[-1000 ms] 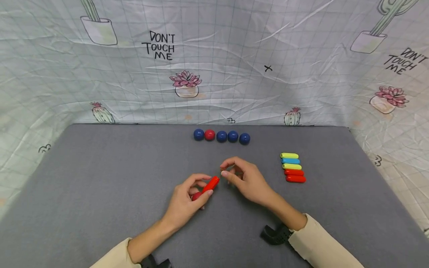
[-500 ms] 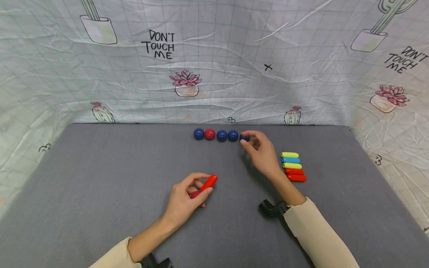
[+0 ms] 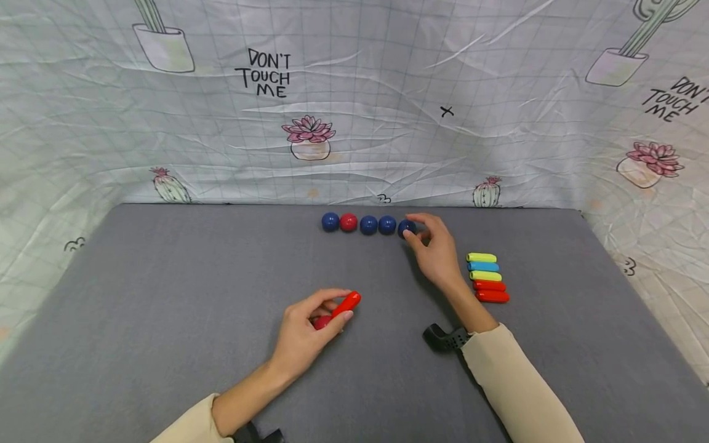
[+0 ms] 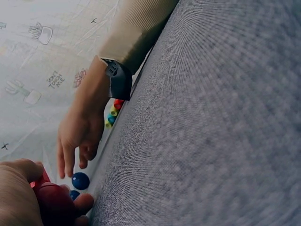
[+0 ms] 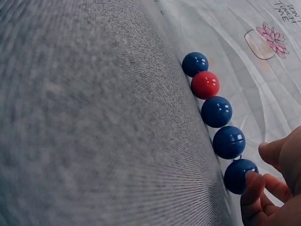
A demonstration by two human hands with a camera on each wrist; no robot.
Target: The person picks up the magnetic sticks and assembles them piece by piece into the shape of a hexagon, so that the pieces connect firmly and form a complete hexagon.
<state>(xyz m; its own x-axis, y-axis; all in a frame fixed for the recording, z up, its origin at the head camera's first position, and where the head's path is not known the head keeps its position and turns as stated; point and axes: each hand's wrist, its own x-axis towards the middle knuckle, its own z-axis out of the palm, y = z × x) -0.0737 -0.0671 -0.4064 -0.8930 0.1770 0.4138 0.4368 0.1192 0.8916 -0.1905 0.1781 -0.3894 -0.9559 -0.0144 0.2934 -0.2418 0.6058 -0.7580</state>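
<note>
My left hand (image 3: 301, 329) grips a short red cap-like tube (image 3: 347, 303) between thumb and fingers, with a red ball (image 3: 322, 322) tucked in behind it. The ball (image 4: 55, 200) fills much of the grip in the left wrist view. My right hand (image 3: 437, 251) is at the right end of a row of balls. Its thumb and index finger spread around the end blue ball (image 3: 407, 228). In the right wrist view one fingertip overlaps this ball (image 5: 237, 178), while another finger stands apart from it; contact is hard to tell.
Left of the end ball sit more blue balls (image 3: 368, 225) and one red ball (image 3: 348, 222), near the back edge of the grey table (image 3: 194, 295). Several yellow, blue and red tubes (image 3: 485, 276) lie stacked side by side at right. A printed cloth (image 3: 376, 166) hangs behind.
My right hand has moved away from beside the left hand, back and to the right, to the end blue ball. My left hand keeps its hold, nearly still. The row looks unchanged.
</note>
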